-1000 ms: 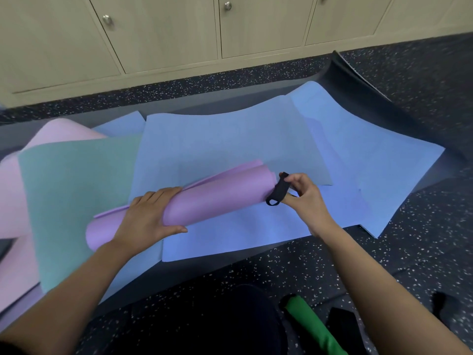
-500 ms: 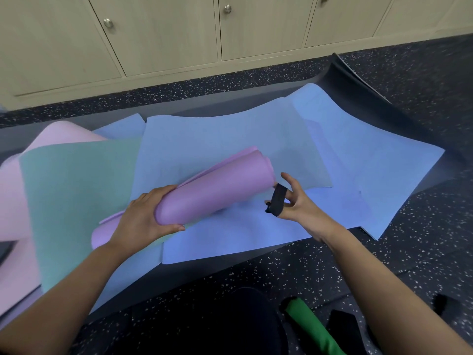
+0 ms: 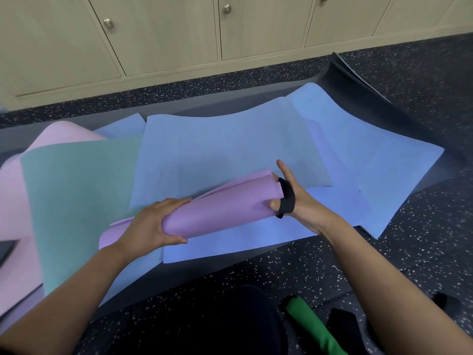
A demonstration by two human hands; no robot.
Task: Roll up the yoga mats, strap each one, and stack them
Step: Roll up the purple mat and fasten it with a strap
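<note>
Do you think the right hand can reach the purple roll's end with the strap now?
Probably yes: the right hand, carrying the strap, touches the end of the purple roll, held by the left hand.

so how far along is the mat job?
Done: purple mat rolled; a green roll lies nearby. In hand: left hand grips it, right hand holds black strap at its end. Left: strapping it, then the blue mats, teal mat and pink mat, still flat.
</note>
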